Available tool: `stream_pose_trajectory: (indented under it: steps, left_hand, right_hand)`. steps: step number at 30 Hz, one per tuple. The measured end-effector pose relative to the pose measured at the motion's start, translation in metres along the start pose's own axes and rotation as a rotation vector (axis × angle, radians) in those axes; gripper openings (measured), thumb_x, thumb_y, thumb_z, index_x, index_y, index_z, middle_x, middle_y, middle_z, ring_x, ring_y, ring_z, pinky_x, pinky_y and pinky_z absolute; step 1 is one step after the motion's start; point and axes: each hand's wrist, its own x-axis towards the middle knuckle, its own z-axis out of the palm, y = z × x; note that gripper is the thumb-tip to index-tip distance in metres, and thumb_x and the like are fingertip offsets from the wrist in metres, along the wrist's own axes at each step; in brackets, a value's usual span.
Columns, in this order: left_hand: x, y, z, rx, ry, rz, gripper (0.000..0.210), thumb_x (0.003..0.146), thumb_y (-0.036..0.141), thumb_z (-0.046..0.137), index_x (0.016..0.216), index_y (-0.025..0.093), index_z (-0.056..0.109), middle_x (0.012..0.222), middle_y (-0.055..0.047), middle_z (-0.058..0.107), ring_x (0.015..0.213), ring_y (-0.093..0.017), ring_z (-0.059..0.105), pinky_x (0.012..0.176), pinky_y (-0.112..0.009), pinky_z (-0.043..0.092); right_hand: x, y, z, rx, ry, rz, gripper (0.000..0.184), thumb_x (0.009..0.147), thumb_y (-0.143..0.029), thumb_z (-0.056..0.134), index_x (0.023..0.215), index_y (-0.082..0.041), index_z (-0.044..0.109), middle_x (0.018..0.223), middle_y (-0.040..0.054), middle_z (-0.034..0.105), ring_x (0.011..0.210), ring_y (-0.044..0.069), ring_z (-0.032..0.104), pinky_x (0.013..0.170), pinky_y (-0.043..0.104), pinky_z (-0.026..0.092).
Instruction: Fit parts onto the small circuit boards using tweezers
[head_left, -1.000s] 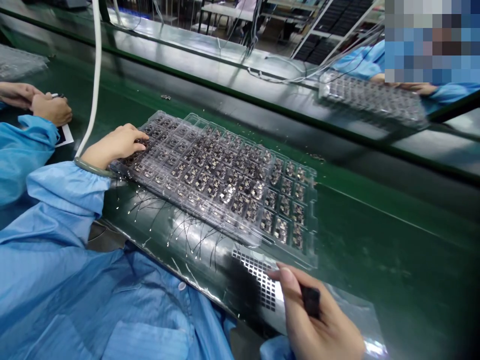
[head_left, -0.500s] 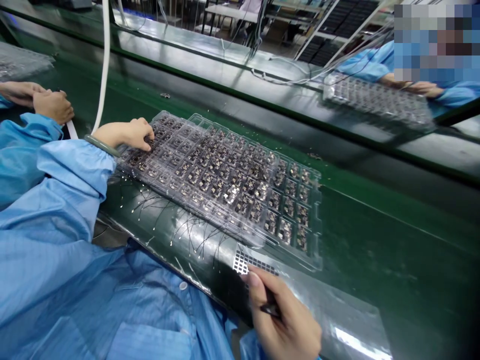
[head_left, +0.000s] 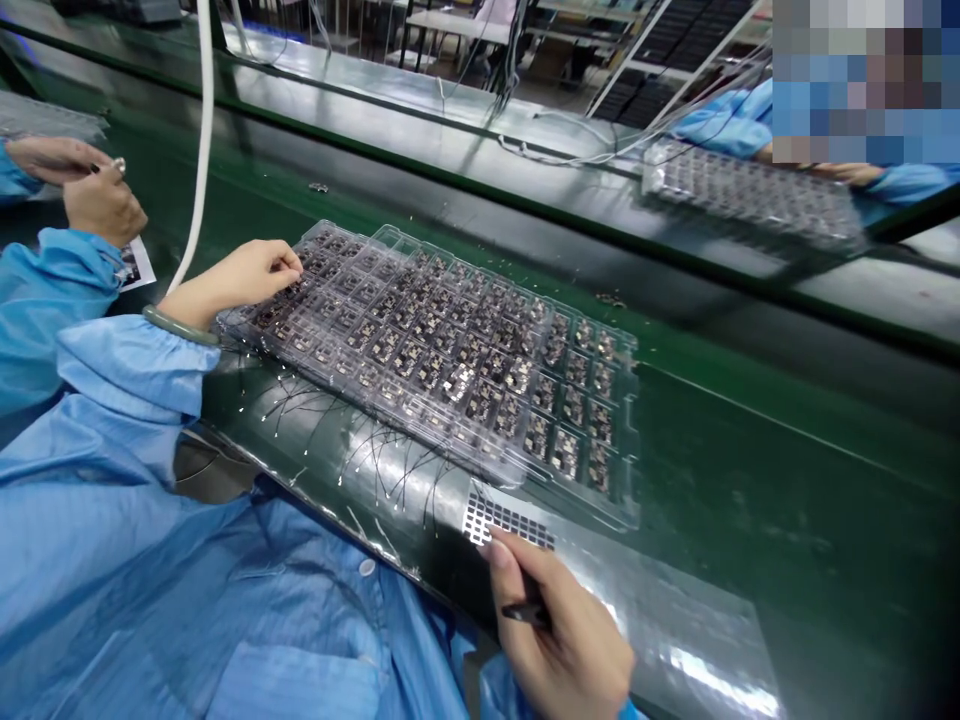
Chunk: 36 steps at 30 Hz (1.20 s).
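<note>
My left hand [head_left: 259, 272] reaches to the left end of a clear plastic tray [head_left: 630, 500]. Its thumb and forefinger are pinched together just over the pockets there; what lies between them is too small to make out. Small circuit boards [head_left: 566, 455] fill many pockets, and a second clear tray overlaps the left part. Low in the view, my right hand [head_left: 570, 640] is closed round a slim black tool [head_left: 525, 612] that looks like tweezers. Its fingertips rest at a sheet of black square stickers [head_left: 517, 522] on a clear backing. Thin black cables [head_left: 401, 470] hang along the tray's front side.
A white hose [head_left: 204, 150] rises beside my left forearm. At left, a co-worker's hands [head_left: 105, 205] hold a small part. Beyond the green rail [head_left: 420, 165], another person in blue works over a clear tray [head_left: 750, 200]. Small scraps lie behind my tray.
My left hand has shifted slightly left, and its fingers now pinch more tightly at the tray. My right hand stays by the sticker sheet, the black tool turned a little. The co-worker's hands have moved.
</note>
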Motion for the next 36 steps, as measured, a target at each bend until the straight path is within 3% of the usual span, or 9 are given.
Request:
stream_pose_trajectory:
  steps: [5,7,9,12,15,20,24,27,36]
  left_hand:
    - [-0.042,0.029,-0.008,-0.085,0.414,0.007,0.028,0.092,0.030,0.042,0.108,0.020,0.063,0.109,-0.004,0.068,0.103,-0.021,0.062,0.093,-0.030,0.046]
    - [-0.071,0.054,-0.004,-0.103,0.472,0.070,0.025,0.094,0.033,0.043,0.106,0.022,0.062,0.112,-0.002,0.067,0.109,-0.020,0.059,0.100,-0.031,0.043]
    - [-0.100,0.083,0.007,-0.150,0.441,0.246,0.020,0.094,0.034,0.048,0.108,0.024,0.059,0.107,-0.001,0.068,0.102,-0.019,0.062,0.096,-0.032,0.047]
    - [-0.134,0.122,0.035,-0.319,0.220,0.751,0.017,0.094,0.020,0.049,0.110,0.021,0.055,0.093,0.000,0.070,0.089,-0.017,0.065,0.101,-0.038,0.045]
    - [-0.151,0.146,0.063,-0.482,0.062,0.917,0.019,0.094,0.012,0.046,0.111,0.017,0.053,0.095,-0.002,0.070,0.082,-0.014,0.064,0.106,-0.041,0.040]
    - [-0.159,0.154,0.079,-0.716,-0.088,0.672,0.023,0.092,0.019,0.053,0.115,0.016,0.053,0.102,-0.007,0.068,0.092,-0.016,0.063,0.088,-0.030,0.050]
    - [-0.161,0.154,0.071,-0.864,-0.370,0.419,0.025,0.092,0.029,0.055,0.112,0.015,0.056,0.098,-0.005,0.067,0.084,-0.013,0.065,0.076,-0.023,0.053]
    - [-0.162,0.160,0.069,-0.934,-0.495,0.282,0.022,0.093,0.032,0.052,0.105,0.015,0.059,0.080,-0.001,0.065,0.066,-0.010,0.063,0.061,-0.019,0.052]
    - [-0.162,0.173,0.077,-0.944,-0.491,0.180,0.018,0.090,0.032,0.053,0.084,0.016,0.059,0.062,0.004,0.055,0.049,-0.007,0.046,0.044,-0.016,0.036]
  right_hand:
    - [0.002,-0.008,0.004,0.069,0.007,0.089,0.011,0.088,-0.024,0.058,0.091,-0.024,0.069,0.070,0.0008,0.071,0.055,0.015,0.065,0.054,0.025,0.049]
    - [0.003,-0.014,0.007,0.149,-0.037,0.152,0.013,0.089,-0.025,0.056,0.091,-0.023,0.069,0.071,0.0016,0.072,0.060,0.016,0.066,0.056,0.025,0.050]
    - [0.006,-0.021,0.011,0.261,-0.082,0.213,0.015,0.089,-0.026,0.056,0.099,-0.023,0.067,0.080,0.0036,0.073,0.067,0.017,0.068,0.057,0.026,0.052]
    - [0.011,-0.029,0.020,0.408,-0.101,0.275,0.026,0.086,-0.025,0.061,0.112,-0.022,0.061,0.093,0.0054,0.073,0.068,0.015,0.067,0.058,0.025,0.054]
    - [0.013,-0.031,0.024,0.455,-0.085,0.314,0.018,0.086,-0.022,0.062,0.103,-0.023,0.064,0.092,0.0022,0.074,0.074,0.014,0.068,0.066,0.024,0.055]
    - [0.002,-0.023,0.019,0.456,-0.049,0.459,0.007,0.085,-0.023,0.063,0.087,-0.024,0.069,0.076,-0.0026,0.073,0.067,0.012,0.067,0.061,0.021,0.053]
    - [-0.004,-0.019,0.014,0.440,0.106,0.580,0.007,0.084,-0.027,0.065,0.081,-0.022,0.070,0.068,-0.0019,0.070,0.060,0.013,0.064,0.056,0.022,0.051]
    - [-0.005,-0.018,0.014,0.478,0.157,0.610,0.008,0.083,-0.028,0.066,0.080,-0.022,0.070,0.068,-0.0017,0.069,0.060,0.012,0.063,0.057,0.023,0.051]
    - [-0.007,-0.017,0.018,0.482,0.163,0.574,0.003,0.083,-0.025,0.067,0.083,-0.025,0.070,0.068,-0.0048,0.067,0.058,0.009,0.058,0.055,0.019,0.047]
